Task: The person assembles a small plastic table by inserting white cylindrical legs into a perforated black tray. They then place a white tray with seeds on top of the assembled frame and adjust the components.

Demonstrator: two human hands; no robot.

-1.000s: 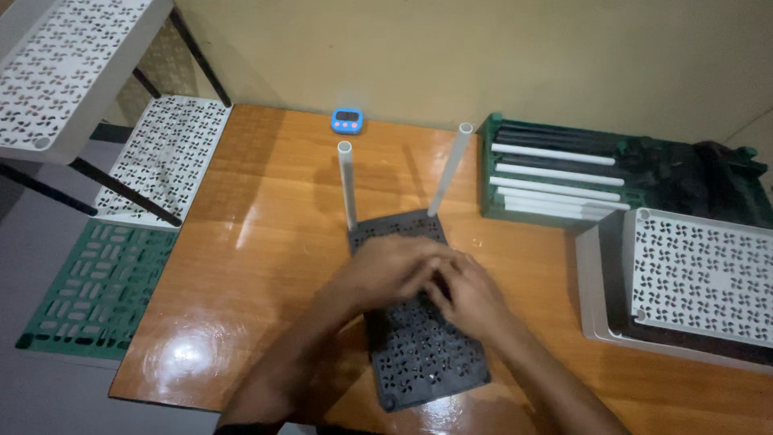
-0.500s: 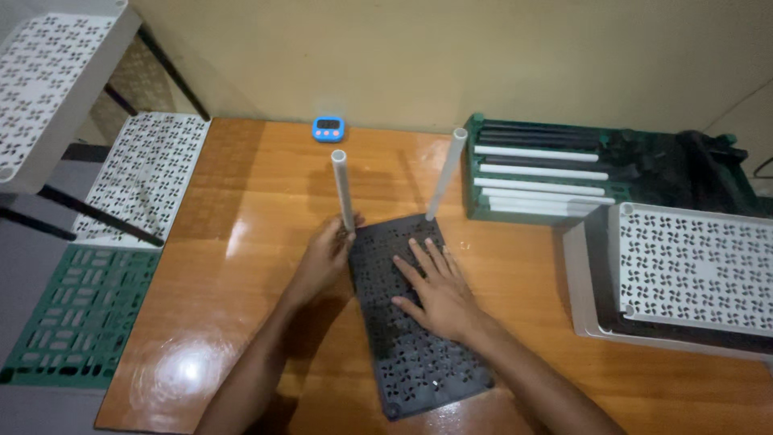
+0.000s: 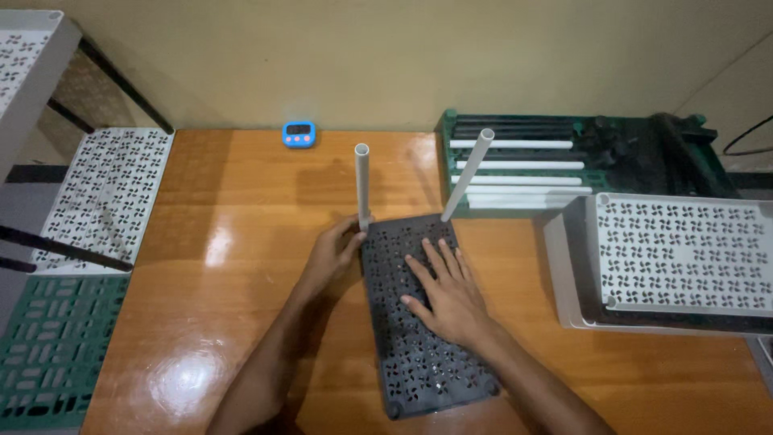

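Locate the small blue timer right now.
In the head view, the blue timer sits at the wooden table's far edge, by the wall, beyond the left hand.

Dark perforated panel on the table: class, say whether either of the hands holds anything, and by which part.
Left hand grips the base of the left white tube at the dark perforated panel corner. Right hand lies flat on the panel, gripping nothing.

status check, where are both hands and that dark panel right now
Left hand at base of the left white tube. Right hand flat on dark perforated panel. Second white tube leaning at far right corner. Nothing blocking.
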